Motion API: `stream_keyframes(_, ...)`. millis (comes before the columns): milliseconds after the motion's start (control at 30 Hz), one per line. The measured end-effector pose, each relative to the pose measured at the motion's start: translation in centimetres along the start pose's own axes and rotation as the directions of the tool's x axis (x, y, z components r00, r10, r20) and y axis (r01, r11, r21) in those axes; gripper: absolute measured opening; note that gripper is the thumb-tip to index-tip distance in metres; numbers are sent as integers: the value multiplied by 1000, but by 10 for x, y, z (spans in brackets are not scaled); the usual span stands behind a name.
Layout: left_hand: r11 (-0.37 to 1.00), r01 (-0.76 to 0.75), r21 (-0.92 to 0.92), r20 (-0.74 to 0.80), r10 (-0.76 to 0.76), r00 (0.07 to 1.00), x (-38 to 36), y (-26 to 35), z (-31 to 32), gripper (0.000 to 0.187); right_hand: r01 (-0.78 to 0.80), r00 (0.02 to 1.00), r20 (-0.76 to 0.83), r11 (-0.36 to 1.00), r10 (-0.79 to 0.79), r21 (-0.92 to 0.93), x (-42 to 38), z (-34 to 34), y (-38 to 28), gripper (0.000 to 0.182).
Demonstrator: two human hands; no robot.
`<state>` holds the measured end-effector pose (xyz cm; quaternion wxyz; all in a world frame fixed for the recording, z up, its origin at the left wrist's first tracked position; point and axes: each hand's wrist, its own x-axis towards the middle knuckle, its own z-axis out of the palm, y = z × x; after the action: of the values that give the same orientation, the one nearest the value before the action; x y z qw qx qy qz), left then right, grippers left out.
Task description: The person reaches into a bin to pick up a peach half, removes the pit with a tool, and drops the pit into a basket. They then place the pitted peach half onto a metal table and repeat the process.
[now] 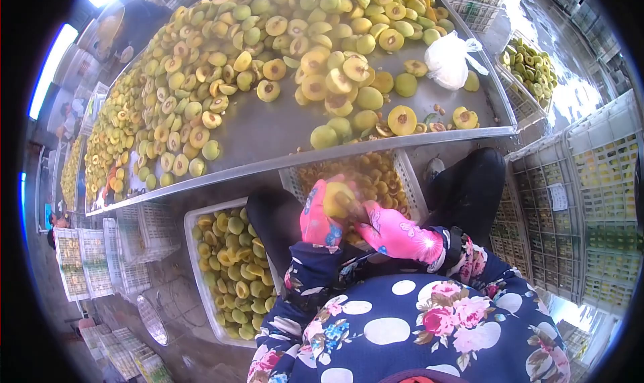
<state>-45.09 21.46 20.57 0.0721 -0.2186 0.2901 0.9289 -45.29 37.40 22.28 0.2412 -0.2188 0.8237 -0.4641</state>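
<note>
My left hand [316, 216], in a pink glove, is wrapped round a yellow-green plum half [335, 199]. Pressed up to the plum's right side is my right hand [401, 237], gloved in pink as well. Its fingers are closed around something small and brownish that I cannot make out. Both hands are over a white crate [410, 182] of small brownish-yellow pieces, between my knees. In front, the metal table [268, 131] carries a large heap of halved plums [288, 41], many with a brown hollow or pit showing.
A white plastic bag [448, 61] lies near the table's right corner. To my left on the floor is a white crate [192, 276] of plum halves. Stacked crates [577, 208] stand close on my right. Another filled crate [528, 71] is beyond the table's right edge.
</note>
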Motion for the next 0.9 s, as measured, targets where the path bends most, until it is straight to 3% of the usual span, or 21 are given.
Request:
stream_keyframes(167, 998, -59, 30, -54, 60, 997, 4, -9, -4, 40, 17, 1000, -2, 999, -17, -48, 1, 2, 3, 24)
stream_keyframes(267, 984, -104, 145, -64, 115, 991, 1, -9, 4, 33, 135, 991, -4, 990, -136, -36, 2, 6, 15, 24)
stream_keyframes(367, 944, -123, 307, -155, 177, 972, 6, -12, 5, 29, 293, 956, 128, 906, -265, -306, 4, -6, 12, 23)
stream_keyframes(467, 908, -149, 392, -222, 250, 942, 14, -20, -4, 27, 99, 982, 181, 948, -45, -302, 8, -9, 14, 21)
stream_keyframes(567, 878, -169, 448, -225, 294, 929, 16, -23, -8, 28, 64, 971, 238, 965, -1, -255, 12, -7, 15, 20)
stream_keyframes(667, 856, -192, 480, -219, 329, 919, 21, -26, -16, 26, 91, 966, 257, 971, -32, -220, 14, 1, 24, 21)
stream_keyframes(733, 832, -222, 509, -201, 365, 909, 21, -28, -17, 26, 277, 943, 263, 915, -202, -292, 16, 3, 29, 21)
stream_keyframes(800, 843, -222, 490, -204, 358, 911, 23, -28, -16, 26, 315, 937, 238, 915, -256, -254, 19, 9, 37, 21)
stream_keyframes(867, 887, -193, 418, -232, 310, 922, 25, -23, -13, 25, 217, 962, 189, 971, -195, -99, 23, 16, 46, 19)
stream_keyframes(900, 883, -221, 414, -198, 325, 925, 25, -22, -13, 25, 70, 974, 216, 997, -74, 24, 23, 11, 37, 19)
